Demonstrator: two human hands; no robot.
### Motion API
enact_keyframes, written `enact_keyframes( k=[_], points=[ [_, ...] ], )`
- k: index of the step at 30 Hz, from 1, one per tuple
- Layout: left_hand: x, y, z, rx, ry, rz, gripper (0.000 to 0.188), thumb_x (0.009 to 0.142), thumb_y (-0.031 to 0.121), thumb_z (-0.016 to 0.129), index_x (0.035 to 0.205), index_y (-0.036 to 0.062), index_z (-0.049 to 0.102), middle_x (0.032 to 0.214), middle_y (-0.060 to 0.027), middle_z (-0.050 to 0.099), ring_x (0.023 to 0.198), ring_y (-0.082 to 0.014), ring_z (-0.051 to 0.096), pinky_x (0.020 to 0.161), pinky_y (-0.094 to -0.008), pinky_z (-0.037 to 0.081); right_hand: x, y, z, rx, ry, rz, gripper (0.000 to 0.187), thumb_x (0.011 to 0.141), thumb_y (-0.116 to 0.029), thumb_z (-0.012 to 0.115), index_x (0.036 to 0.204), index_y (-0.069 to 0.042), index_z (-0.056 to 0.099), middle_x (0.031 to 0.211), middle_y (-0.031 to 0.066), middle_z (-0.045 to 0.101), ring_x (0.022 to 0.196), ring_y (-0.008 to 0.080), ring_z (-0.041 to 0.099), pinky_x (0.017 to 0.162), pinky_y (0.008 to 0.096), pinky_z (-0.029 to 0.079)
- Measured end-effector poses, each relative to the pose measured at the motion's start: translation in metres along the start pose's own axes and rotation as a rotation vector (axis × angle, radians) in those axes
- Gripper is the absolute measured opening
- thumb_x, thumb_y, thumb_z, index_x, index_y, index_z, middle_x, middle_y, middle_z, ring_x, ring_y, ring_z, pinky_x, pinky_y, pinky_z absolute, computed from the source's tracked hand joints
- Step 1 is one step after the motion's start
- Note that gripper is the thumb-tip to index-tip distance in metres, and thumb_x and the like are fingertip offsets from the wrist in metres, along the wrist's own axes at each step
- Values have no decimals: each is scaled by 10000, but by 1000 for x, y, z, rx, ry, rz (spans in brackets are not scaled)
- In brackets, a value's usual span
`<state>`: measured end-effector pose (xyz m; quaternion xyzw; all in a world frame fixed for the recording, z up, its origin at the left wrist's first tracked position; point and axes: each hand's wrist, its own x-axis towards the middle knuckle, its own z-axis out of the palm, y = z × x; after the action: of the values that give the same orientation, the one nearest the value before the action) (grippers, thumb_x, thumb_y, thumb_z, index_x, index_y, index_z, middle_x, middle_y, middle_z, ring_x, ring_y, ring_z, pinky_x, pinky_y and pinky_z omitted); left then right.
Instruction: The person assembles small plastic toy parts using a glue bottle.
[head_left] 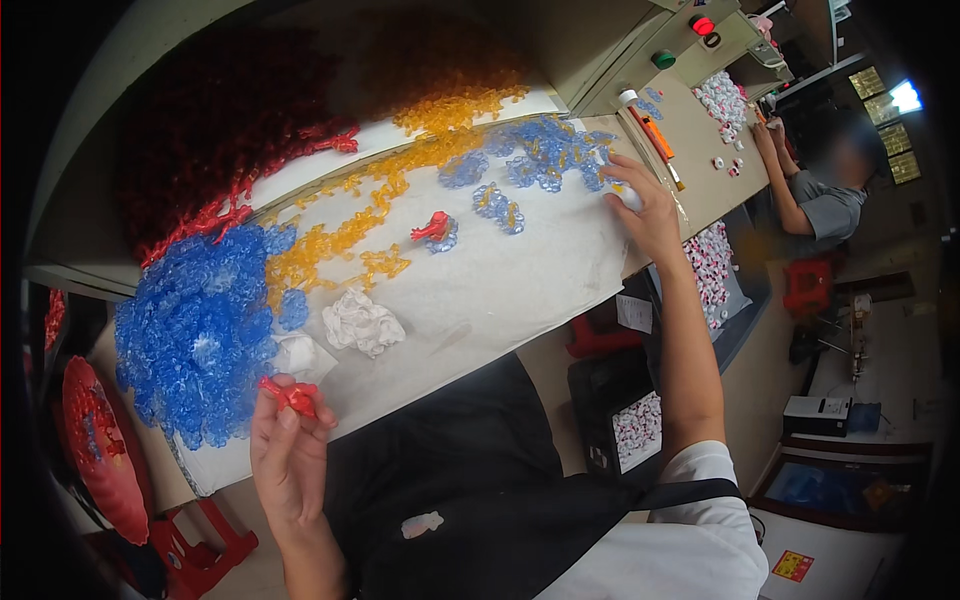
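Observation:
My left hand is at the table's near left, its thumb and fingers closed on a small shiny red plastic piece. My right hand reaches to the table's far right edge, fingers curled round a small white rounded piece, mostly covered by them. Just left of it lie clear blue plastic pieces with small yellow ones among them. Another red piece rests on a clear blue one mid-table. Two blue pieces with yellow bits lie to its right.
A big blue heap covers the left end, beside scattered yellow pieces, red pieces and crumpled white paper. An orange tool lies beyond my right hand. Red basin, lower left. Another person works far right.

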<state>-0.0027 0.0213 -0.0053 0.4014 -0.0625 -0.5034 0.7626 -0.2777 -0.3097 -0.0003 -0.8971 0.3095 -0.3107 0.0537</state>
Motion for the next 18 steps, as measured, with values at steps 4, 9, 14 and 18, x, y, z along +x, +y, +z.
enact_keyframes(
  k=[4,9,14,18],
  points=[
    [-2,0,2,13,-21,-12,297,803,104,534,1070,23,431,934,-122,541,799,-184,530,737,-278,427,6,4,3,-171,-152,-50,358,589,20,625,930,-76,572,1013,52,563,894,240,558,739,296,463],
    [-3,1,0,5,-25,-19,283,798,107,536,1048,25,434,909,-131,554,769,-193,536,734,-283,426,-13,-34,-3,-111,-231,-58,397,549,33,628,927,-76,570,1026,56,565,878,242,567,721,302,469],
    [0,2,-2,3,-68,-32,281,799,90,520,1058,12,444,938,-142,557,778,-199,544,734,-291,429,-40,-78,-1,-11,-243,-24,360,593,52,615,927,-74,567,970,80,586,812,235,587,689,288,477],
    [4,-3,-3,-7,-81,-53,273,803,80,508,1061,6,452,946,-145,557,785,-197,550,740,-298,432,-59,-107,7,-12,-248,-169,369,593,40,632,945,-63,587,943,92,591,693,213,600,602,292,489]
  ],
)
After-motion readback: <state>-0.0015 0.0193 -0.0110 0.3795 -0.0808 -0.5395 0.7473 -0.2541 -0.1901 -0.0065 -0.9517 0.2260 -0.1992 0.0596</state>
